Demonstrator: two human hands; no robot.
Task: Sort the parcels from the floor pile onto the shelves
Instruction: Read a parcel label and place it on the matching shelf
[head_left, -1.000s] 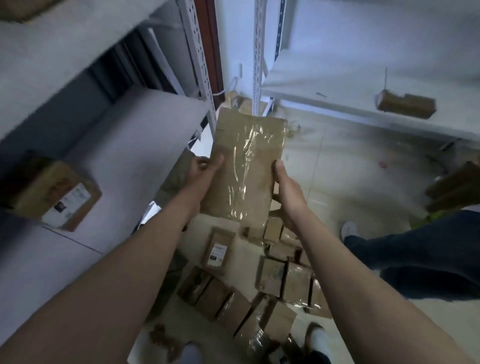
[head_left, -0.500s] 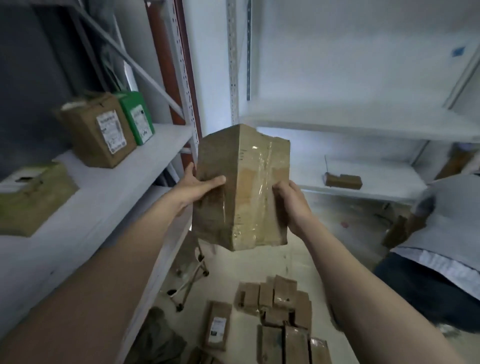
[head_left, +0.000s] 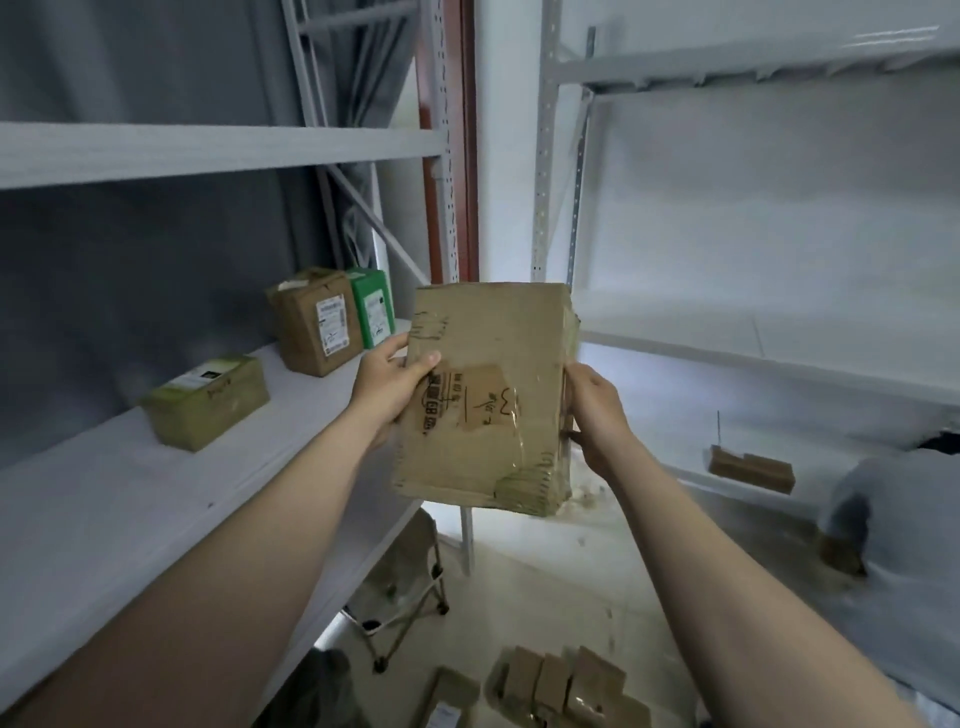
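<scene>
We hold the parcel (head_left: 488, 395) upright in the air between both hands, just off the front edge of the left shelf (head_left: 130, 509) and well above the floor. The left hand (head_left: 387, 387) has its grip closed on the parcel's left edge, thumb across the taped front. The right hand (head_left: 597, 415) has its grip curled round the right edge, its fingers hidden behind the card.

On the left shelf an olive box (head_left: 208, 402) sits nearer us. Further back a brown box (head_left: 311, 322) and a green box (head_left: 371, 306) stand side by side. A stretch of white board shows in front of the olive box. A perforated upright (head_left: 447, 156) rises behind the parcel, and a folding stool (head_left: 405, 587) stands below it, partly under the shelf.

To the right, the right shelving (head_left: 779, 353) carries a small brown package (head_left: 750, 470) on a lower board. A person in grey (head_left: 893, 530) bends low beside it, blurred and cut off by the frame. The floor pile (head_left: 561, 686) is cut off at the bottom edge. The print on the parcel is too smeared for us to read.
</scene>
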